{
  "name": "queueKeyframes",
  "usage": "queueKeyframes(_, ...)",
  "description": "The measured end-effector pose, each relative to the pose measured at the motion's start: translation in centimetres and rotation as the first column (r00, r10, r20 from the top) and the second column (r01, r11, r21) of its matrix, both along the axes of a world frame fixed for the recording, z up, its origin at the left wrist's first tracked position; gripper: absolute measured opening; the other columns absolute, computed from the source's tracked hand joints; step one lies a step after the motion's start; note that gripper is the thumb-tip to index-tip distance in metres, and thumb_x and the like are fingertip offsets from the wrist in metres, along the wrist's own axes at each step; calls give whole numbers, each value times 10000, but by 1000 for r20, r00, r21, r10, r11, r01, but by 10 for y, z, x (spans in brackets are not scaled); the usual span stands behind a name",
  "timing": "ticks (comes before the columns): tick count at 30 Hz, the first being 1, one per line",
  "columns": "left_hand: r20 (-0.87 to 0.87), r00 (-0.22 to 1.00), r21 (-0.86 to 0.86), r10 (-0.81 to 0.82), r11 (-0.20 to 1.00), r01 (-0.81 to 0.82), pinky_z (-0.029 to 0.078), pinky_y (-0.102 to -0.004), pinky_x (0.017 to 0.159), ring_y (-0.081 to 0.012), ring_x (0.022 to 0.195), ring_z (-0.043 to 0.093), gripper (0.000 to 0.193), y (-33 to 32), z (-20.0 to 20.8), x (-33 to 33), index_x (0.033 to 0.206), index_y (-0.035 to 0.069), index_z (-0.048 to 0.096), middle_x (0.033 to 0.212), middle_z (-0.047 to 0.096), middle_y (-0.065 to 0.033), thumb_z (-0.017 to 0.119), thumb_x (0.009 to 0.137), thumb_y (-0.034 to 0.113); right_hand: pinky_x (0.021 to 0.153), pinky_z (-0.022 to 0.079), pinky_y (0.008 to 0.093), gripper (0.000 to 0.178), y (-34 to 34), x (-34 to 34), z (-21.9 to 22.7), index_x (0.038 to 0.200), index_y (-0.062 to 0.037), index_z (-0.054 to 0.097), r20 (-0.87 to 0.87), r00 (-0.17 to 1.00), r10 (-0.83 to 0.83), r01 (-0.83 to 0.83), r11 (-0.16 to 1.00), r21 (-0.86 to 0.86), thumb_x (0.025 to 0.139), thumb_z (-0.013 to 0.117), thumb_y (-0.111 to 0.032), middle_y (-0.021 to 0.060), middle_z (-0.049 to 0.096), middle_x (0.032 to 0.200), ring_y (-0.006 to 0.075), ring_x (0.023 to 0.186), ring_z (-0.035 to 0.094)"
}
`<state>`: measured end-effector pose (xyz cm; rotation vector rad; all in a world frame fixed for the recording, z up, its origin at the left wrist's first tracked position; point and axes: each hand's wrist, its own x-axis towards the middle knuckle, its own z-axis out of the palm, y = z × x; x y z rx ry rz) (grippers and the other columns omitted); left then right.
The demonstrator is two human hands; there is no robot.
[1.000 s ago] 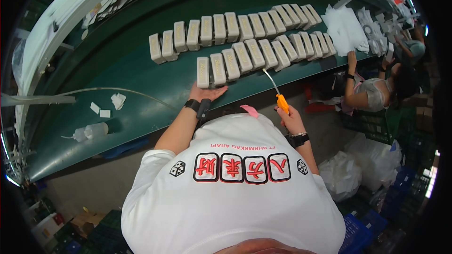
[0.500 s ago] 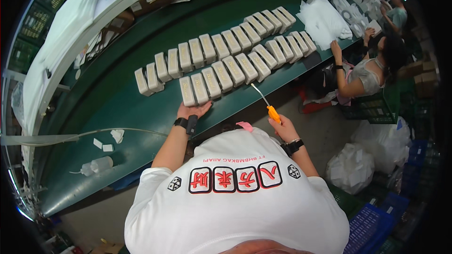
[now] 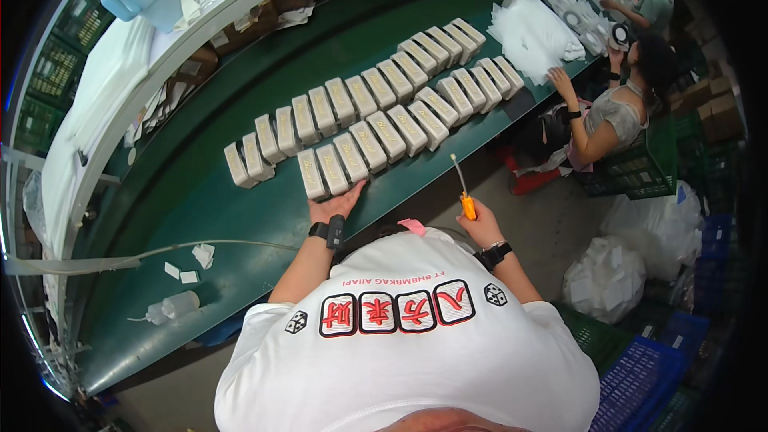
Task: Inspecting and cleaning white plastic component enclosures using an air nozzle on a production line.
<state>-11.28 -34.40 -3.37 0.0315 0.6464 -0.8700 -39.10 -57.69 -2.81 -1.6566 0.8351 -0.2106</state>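
Observation:
Two slanting rows of pale beige, rounded oblong cases with gold lettering stand on the green worktable [image 3: 216, 248]. My left hand [image 3: 336, 206] lies at the left end of the front row, its fingers stretched out against the near ends of the first beige cases [image 3: 332, 170]. Off the table's front edge, my right hand [image 3: 485, 226] is closed round the orange handle of a thin-shafted tool [image 3: 468, 206]. The shaft points up and ends in a small pale tip, apart from the cases. What kind of tool it is I cannot make out.
A squeeze bottle [image 3: 176, 306] and small white pieces [image 3: 190, 277] lie at the left near a thin hose. White foam sheets [image 3: 532, 36] sit at the table's right end. Two co-workers [image 3: 616, 116] are at the right, beside crates and plastic bags [image 3: 604, 278].
The orange-handled tool has swung more upright, its tip moving away from the front row. My left hand's fingers have shifted right along the near ends of the cases. The whole view has tilted slightly.

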Motion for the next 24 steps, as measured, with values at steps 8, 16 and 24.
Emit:
queueKeyframes(8,-94,993,-56,-64,997,59,298,-567,1088,-437,1376,243,1001,5,-17,2,1476,47,197,1519,199,-228,334,811,782,780,476,321,334,-9,16,6,1048,13,610,-55,983,177,-185,933,-307,760,722,-114,105,597,962,247,854,596)
queueKeyframes(16,-103,985,33,-141,989,145,302,-508,1081,-377,1357,336,1078,27,-29,10,1477,0,132,1501,262,-231,184,795,834,766,472,324,291,-1,53,-20,985,1,598,-21,986,168,-164,916,-365,770,734,-141,117,587,936,255,856,593)
queueKeyframes(24,-123,979,20,-163,986,167,285,-509,1092,-385,1369,311,1110,35,-14,3,1487,11,40,1497,265,-239,147,769,851,887,467,322,423,-11,59,-123,1172,-14,554,-51,972,228,-233,932,-278,784,709,-81,132,615,1070,261,993,601)
